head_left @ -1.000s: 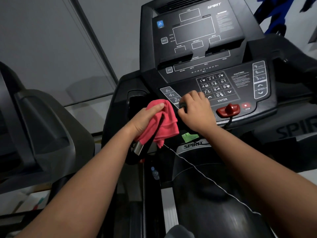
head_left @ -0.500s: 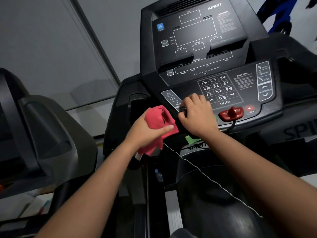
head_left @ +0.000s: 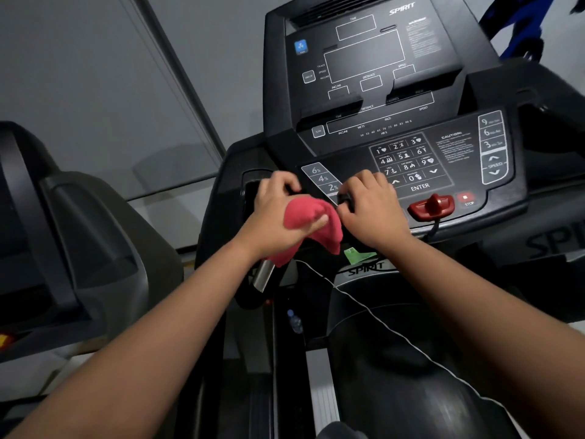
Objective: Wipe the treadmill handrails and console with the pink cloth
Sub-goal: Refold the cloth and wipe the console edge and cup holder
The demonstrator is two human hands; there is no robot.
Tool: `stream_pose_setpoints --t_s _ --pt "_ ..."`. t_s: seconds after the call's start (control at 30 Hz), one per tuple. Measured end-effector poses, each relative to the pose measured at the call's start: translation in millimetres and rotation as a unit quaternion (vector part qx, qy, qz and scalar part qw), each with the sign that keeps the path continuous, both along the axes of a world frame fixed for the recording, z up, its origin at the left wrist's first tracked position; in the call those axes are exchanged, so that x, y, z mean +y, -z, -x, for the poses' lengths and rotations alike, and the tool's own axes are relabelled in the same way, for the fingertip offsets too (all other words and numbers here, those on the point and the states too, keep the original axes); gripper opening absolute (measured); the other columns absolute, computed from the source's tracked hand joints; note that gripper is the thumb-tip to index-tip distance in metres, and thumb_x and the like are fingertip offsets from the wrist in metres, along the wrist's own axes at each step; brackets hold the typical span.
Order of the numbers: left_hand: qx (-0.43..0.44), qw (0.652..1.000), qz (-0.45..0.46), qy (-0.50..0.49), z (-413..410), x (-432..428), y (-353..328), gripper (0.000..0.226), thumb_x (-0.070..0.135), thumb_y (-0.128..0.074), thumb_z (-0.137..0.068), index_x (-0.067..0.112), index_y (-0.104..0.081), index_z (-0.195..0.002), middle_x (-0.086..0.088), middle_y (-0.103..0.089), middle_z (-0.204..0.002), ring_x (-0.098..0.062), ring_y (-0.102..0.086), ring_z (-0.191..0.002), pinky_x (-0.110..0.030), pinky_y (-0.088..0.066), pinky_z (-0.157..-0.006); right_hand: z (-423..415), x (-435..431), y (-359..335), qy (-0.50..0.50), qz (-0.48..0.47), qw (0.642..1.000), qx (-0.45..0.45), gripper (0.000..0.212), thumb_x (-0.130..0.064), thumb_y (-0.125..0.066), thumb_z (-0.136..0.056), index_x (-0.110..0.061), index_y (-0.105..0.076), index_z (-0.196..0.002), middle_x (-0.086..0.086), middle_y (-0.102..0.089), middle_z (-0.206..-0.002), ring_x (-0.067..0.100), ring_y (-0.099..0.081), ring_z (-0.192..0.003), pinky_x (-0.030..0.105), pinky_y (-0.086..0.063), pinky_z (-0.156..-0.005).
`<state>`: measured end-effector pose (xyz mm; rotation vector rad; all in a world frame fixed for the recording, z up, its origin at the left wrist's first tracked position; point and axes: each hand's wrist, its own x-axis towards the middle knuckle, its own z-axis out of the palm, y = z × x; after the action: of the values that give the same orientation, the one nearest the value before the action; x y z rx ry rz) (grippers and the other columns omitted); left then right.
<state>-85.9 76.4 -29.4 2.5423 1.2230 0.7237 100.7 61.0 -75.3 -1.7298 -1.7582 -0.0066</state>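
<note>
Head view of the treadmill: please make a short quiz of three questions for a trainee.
1. True or false: the pink cloth is in the right hand.
2. Which colour is the safety key beside the STOP button? A green, B red, C blue.
3. Fill in: the key under the number pad reads ____.

Key: 1 false, the left hand grips it; 2 B; 3 ENTER.

grey wall (head_left: 95, 74) | second machine (head_left: 79, 232) left | dim light
</note>
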Motion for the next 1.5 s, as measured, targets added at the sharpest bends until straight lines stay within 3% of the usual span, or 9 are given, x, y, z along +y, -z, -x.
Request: stream_pose_setpoints --t_s 0.13,0.37,0.6,0.73,0.83,1.0,1.1,1.2,1.5 --pt "-0.051 0.998 0.023 0.029 40 -7 13 0.047 0.067 -0.054 -0.078 0.057 -0.049 -0.124 0.009 -0.041 -0.099 -0.004 -0.041 -0.093 -0.005 -0.031 -0.091 0 1 1 0.002 -0.002 1.0 0.007 0.019 -0.023 -0.053 -0.084 -0.012 -0.059 -0.098 0.007 -0.052 -0.106 0.027 -0.042 -0.103 0.035 -0.03 -0.085" --pt "-0.043 0.964 0.263 0.024 61 -13 -11 0.052 0.055 -0.081 -0.058 0.034 -0.06 -0.099 0.03 -0.068 -0.087 0.013 -0.061 -0.083 -0.01 -0.045 -0.076 1 2 3 0.009 -0.012 1.0 -0.001 0.023 -0.027 -0.049 -0.082 -0.011 -0.06 -0.095 0.009 -0.053 -0.102 0.029 -0.043 -0.1 0.037 -0.031 -0.083" --pt "-0.144 0.909 0.373 0.119 22 -21 -23 0.079 0.085 -0.027 -0.071 0.033 -0.066 -0.115 0.01 -0.067 -0.116 -0.005 -0.06 -0.111 -0.021 -0.043 -0.1 1 2 2 0.004 -0.012 1.0 0.004 0.018 -0.023 -0.053 -0.084 -0.012 -0.059 -0.096 0.008 -0.052 -0.104 0.028 -0.042 -0.102 0.037 -0.03 -0.085" --pt "-0.156 0.937 0.312 -0.005 -1 -21 -20 0.055 0.045 -0.033 -0.098 0.012 -0.072 -0.078 0.004 -0.066 -0.063 0.0 -0.05 -0.042 -0.009 -0.036 -0.042 0 3 2 0.0 -0.007 1.0 0.012 0.018 -0.023 -0.053 -0.084 -0.012 -0.059 -0.098 0.007 -0.052 -0.105 0.027 -0.041 -0.103 0.035 -0.029 -0.086" --pt "-0.182 0.957 0.228 0.01 0 -21 -2 0.024 0.02 -0.047 -0.099 0.028 -0.062 -0.115 0.003 -0.057 -0.112 0.006 -0.06 -0.07 -0.011 -0.045 -0.048 -1 3 3 -0.003 -0.005 1.0 0.015 0.019 -0.024 -0.053 -0.085 -0.013 -0.059 -0.099 0.006 -0.051 -0.106 0.025 -0.04 -0.104 0.034 -0.028 -0.087" --pt "-0.144 0.971 0.191 0.006 21 -28 16 0.055 0.034 -0.056 -0.094 0.044 -0.025 -0.138 0.03 -0.043 -0.12 0.017 -0.057 -0.092 -0.006 -0.046 -0.072 -1 3 3 -0.004 -0.007 1.0 0.016 0.018 -0.024 -0.053 -0.084 -0.013 -0.059 -0.098 0.006 -0.052 -0.106 0.025 -0.041 -0.103 0.033 -0.028 -0.086" --pt "-0.084 0.977 0.197 -0.021 41 -26 25 0.056 0.074 -0.033 -0.084 0.052 -0.025 -0.135 0.033 -0.058 -0.111 0.011 -0.058 -0.099 -0.008 -0.043 -0.082 -1 3 3 -0.005 -0.01 1.0 0.018 0.017 -0.023 -0.053 -0.084 -0.014 -0.059 -0.098 0.005 -0.052 -0.106 0.025 -0.041 -0.103 0.033 -0.028 -0.087" --pt "-0.092 0.972 0.203 -0.077 61 -18 37 0.032 0.054 -0.031 -0.092 0.044 -0.05 -0.115 0.004 -0.06 -0.094 -0.022 -0.06 -0.104 -0.034 -0.044 -0.091 0 3 3 -0.001 -0.009 1.0 0.015 0.019 -0.024 -0.052 -0.084 -0.014 -0.059 -0.099 0.005 -0.052 -0.106 0.026 -0.041 -0.103 0.034 -0.029 -0.087" --pt "-0.189 0.948 0.254 -0.037 17 -20 16 0.007 0.019 -0.045 -0.097 0.021 -0.039 -0.097 0.003 -0.056 -0.087 0.014 -0.056 -0.066 -0.006 -0.041 -0.066 2 5 3 0.016 -0.016 1.0 -0.005 0.022 -0.024 -0.053 -0.083 -0.012 -0.059 -0.1 0.009 -0.053 -0.106 0.029 -0.043 -0.102 0.038 -0.031 -0.085"
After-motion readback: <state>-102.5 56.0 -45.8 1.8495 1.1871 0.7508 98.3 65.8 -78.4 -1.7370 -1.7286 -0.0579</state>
